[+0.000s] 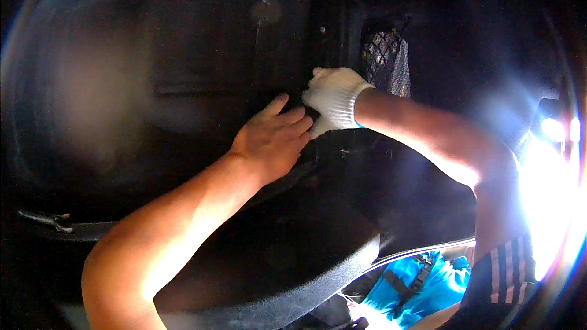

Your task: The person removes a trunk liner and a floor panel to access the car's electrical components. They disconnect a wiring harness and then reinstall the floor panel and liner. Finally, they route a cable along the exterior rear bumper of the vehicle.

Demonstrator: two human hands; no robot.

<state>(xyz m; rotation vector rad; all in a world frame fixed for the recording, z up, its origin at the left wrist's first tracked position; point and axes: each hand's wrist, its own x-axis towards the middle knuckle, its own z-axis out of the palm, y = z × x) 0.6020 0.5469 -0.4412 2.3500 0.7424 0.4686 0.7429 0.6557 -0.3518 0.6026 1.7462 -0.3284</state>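
Note:
My left hand [269, 140] is bare and reaches over a dark, dimly lit panel [202, 107]. Its fingers are stretched out and a little apart, and nothing shows in them. Close against its fingertips is my right hand [335, 101], in a white knitted glove. The gloved fingers curl down toward the dark surface; whatever they hold, if anything, is hidden in shadow. The two hands nearly touch or overlap slightly.
A black mesh pocket [386, 55] with something pale behind it lies beyond the right hand. A grey-black padded edge [287, 302] curves below the forearms. Bright blue fabric with a black buckle strap [422, 281] shows at the lower right, near strong glare.

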